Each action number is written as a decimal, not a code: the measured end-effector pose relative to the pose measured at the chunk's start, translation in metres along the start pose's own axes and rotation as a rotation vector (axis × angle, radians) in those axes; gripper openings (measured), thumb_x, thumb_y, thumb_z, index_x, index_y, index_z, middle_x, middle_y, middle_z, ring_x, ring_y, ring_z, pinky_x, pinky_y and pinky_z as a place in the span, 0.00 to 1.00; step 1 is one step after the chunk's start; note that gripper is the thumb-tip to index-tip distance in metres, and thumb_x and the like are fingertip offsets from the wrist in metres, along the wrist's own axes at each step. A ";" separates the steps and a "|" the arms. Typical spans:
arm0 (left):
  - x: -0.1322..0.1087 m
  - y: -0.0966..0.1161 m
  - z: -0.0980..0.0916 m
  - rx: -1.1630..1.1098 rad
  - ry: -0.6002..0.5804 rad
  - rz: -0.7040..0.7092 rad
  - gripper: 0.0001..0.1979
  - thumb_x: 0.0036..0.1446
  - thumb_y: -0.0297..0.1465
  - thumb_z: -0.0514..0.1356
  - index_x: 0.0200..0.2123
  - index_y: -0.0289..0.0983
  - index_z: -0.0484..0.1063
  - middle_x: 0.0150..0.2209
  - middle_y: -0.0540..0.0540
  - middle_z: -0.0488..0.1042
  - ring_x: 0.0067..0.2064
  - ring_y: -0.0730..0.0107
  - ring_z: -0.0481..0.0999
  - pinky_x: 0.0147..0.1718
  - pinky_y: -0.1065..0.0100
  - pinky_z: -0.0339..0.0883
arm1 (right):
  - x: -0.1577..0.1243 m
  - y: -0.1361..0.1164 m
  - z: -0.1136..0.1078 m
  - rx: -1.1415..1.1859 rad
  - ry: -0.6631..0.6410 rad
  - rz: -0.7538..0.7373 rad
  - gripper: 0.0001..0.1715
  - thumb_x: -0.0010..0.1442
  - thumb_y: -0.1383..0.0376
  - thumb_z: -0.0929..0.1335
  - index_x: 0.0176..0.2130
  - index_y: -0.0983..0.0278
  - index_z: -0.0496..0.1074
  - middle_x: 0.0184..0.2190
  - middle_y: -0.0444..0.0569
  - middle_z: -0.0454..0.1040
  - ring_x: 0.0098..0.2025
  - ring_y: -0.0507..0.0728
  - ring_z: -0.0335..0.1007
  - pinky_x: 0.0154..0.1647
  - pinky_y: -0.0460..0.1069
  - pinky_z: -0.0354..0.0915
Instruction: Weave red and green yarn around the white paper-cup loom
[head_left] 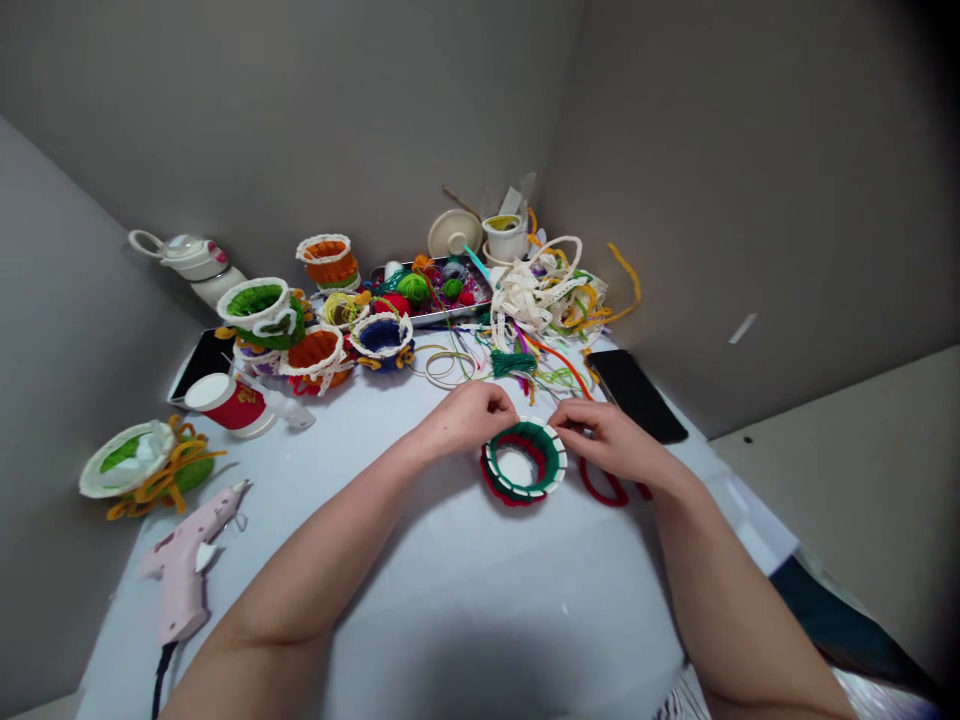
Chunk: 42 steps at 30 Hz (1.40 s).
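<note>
A small paper cup basket (523, 466), woven with red yarn below and green yarn above, sits on the white table (420, 580). My left hand (469, 415) is closed on its far left rim. My right hand (611, 440) pinches the far right rim, fingers together. Loose red yarn (600, 488) loops on the table under my right hand. A green yarn bundle (514, 362) lies just beyond the basket.
Several finished woven cups (315, 350) stand at back left, beside a metal tray of yarn balls (427, 290) and a heap of lace and cords (547, 295). A pink glue gun (187, 565), a red paper cup (229, 403), a phone (636, 393) and a kettle (191, 260) surround the work area.
</note>
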<state>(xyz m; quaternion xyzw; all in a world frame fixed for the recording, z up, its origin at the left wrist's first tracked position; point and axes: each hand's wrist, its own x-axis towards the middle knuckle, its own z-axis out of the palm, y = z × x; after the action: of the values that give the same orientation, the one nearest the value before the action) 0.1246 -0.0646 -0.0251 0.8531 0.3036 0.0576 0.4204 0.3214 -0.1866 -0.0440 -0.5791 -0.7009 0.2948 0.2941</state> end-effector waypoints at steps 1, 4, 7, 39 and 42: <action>-0.001 0.000 -0.002 0.006 -0.015 -0.001 0.11 0.51 0.34 0.56 0.28 0.35 0.75 0.28 0.48 0.76 0.30 0.72 0.70 0.28 0.72 0.60 | 0.001 0.000 0.002 0.012 -0.007 0.000 0.11 0.63 0.62 0.63 0.34 0.63 0.73 0.31 0.48 0.74 0.33 0.54 0.68 0.35 0.48 0.64; -0.004 0.002 -0.008 0.020 -0.046 0.004 0.10 0.51 0.33 0.56 0.28 0.35 0.74 0.27 0.49 0.76 0.29 0.72 0.70 0.27 0.72 0.60 | 0.004 -0.001 0.008 0.033 0.004 -0.018 0.11 0.63 0.63 0.63 0.34 0.64 0.73 0.32 0.48 0.74 0.33 0.54 0.68 0.36 0.47 0.64; -0.005 0.004 -0.008 -0.010 -0.050 0.008 0.11 0.51 0.36 0.57 0.31 0.35 0.76 0.30 0.48 0.77 0.31 0.72 0.71 0.29 0.72 0.62 | 0.005 -0.001 0.012 0.024 0.023 -0.029 0.10 0.63 0.64 0.64 0.34 0.64 0.73 0.31 0.48 0.74 0.33 0.54 0.68 0.35 0.47 0.63; 0.007 -0.010 0.012 -0.109 0.049 -0.048 0.14 0.50 0.40 0.60 0.26 0.34 0.73 0.24 0.50 0.72 0.26 0.75 0.67 0.24 0.73 0.57 | -0.003 -0.005 0.001 -0.047 0.146 -0.209 0.07 0.62 0.63 0.67 0.33 0.62 0.72 0.29 0.48 0.72 0.33 0.55 0.66 0.37 0.50 0.62; 0.007 -0.010 0.011 -0.125 0.047 -0.042 0.13 0.50 0.40 0.60 0.26 0.34 0.73 0.25 0.50 0.72 0.27 0.75 0.67 0.25 0.73 0.57 | -0.003 -0.003 -0.002 -0.005 0.129 -0.132 0.10 0.63 0.62 0.65 0.32 0.63 0.72 0.29 0.47 0.72 0.32 0.54 0.66 0.36 0.49 0.62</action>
<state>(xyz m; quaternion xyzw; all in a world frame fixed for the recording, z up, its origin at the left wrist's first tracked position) 0.1295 -0.0632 -0.0409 0.8170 0.3270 0.0874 0.4668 0.3211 -0.1902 -0.0406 -0.5501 -0.7180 0.2350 0.3560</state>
